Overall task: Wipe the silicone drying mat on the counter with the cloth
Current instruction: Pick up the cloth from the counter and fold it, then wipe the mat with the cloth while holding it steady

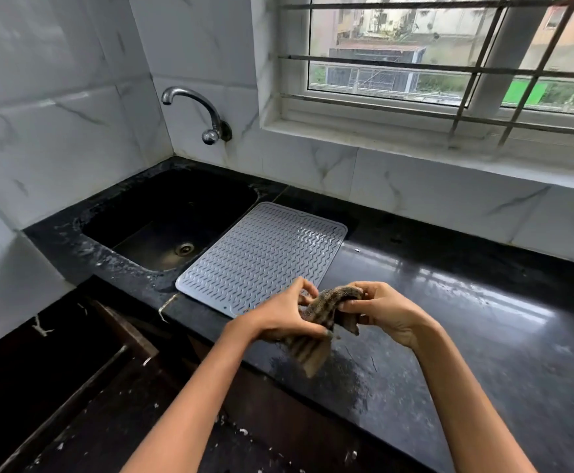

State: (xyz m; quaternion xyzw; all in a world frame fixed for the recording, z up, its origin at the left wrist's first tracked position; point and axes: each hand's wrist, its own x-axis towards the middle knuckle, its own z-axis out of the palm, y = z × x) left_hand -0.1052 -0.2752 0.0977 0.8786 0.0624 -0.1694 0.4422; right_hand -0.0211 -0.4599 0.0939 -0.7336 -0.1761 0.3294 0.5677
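Observation:
A grey silicone drying mat [261, 254] with a raised chevron pattern lies flat on the black counter, just right of the sink. A brown striped cloth [323, 322] is bunched between both hands above the mat's near right corner, one end hanging down over the counter edge. My left hand [285, 312] grips the cloth's lower left part. My right hand [377, 308] pinches its upper right end. The cloth is held off the mat, and my hands hide the mat's near corner.
A black sink [166, 220] with a metal drain sits in the corner under a wall tap [203, 114]. The glossy black counter [466, 302] runs to the right below a barred window [449, 56]. Dark cabinets [91, 370] stand below the counter edge.

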